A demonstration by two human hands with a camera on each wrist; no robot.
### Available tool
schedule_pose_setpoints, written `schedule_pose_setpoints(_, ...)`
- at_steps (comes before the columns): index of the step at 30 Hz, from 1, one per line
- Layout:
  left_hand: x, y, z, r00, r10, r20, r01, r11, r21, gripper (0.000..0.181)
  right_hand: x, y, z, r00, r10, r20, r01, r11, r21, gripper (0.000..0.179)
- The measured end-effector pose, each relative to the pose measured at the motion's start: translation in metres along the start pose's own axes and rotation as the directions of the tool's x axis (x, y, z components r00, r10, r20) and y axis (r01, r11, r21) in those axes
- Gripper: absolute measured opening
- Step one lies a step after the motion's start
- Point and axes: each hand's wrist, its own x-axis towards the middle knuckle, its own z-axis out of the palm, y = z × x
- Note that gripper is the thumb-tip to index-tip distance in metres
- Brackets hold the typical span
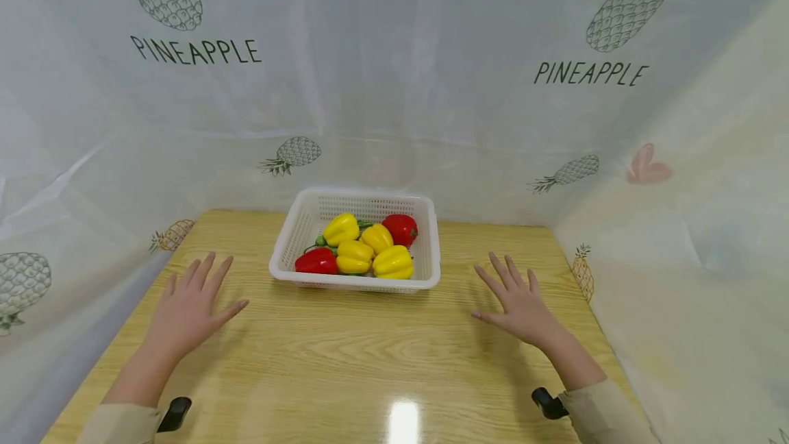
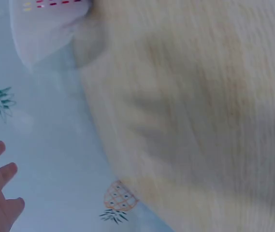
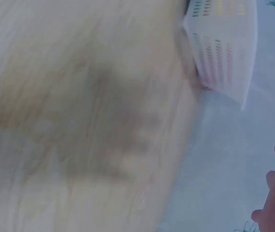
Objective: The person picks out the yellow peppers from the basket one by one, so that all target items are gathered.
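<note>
My L grip (image 1: 191,314), lower left of frame, & R grip (image 1: 522,310), lower right: both spread, nothing held, neither touching the basket (image 1: 355,282). Basket's approx ctr frame on table (image 1: 345,355), w/ yellow peppers (image 1: 354,257) + red peppers (image 1: 316,262) inside. Risks IMO: peppers look slick, so a light pinch could slip; they're packed close, so pulling 1 may roll its neighbours; basket looks light, so a 1-sided push might skid it.

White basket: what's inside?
The basket holds four yellow bell peppers and two red ones. Green bits show between them; what those belong to is partly covered. The floor beneath the peppers is hidden, so anything lying fully under them can't be seen.
</note>
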Motion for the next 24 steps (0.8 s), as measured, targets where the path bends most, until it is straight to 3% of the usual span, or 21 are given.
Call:
schedule_pose_setpoints(9,0.016,0.013,-0.011,0.998,-0.034,0.056,0.040,0.994,-0.101,0.094,0.033,-0.010,-0.009,0.998,-0.001,0.064,-0.005,0.996,0.087,0.089)
schedule_pose_setpoints(24,0.039,0.029,0.001,0.974,-0.116,0.197,0.168,0.947,-0.274,0.096,0.092,-0.032,-0.011,0.990,-0.093,0.107,0.076,0.986,0.150,0.084)
